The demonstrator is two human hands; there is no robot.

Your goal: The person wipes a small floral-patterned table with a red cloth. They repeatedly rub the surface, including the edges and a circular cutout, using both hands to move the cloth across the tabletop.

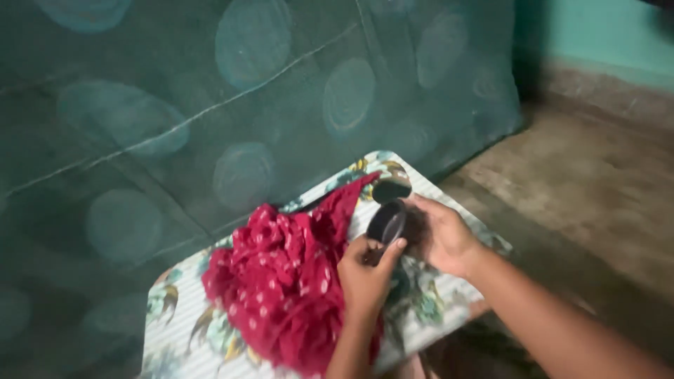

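Gripping one small round black container (387, 223), left hand (365, 276) and right hand (442, 235) both clench it above the red cloth (281, 281); separating its halves appears next, requiring opposed twisting.

a plain room in a home: a dark green mattress with pale circle print (210, 105) leans against a turquoise painted wall (597, 31), above a bare brownish cement floor (597, 182). a small floral-covered tabletop (182, 323) carries a crumpled red dotted cloth (281, 281).

head view | looks down, forward | close over hands (407, 253)
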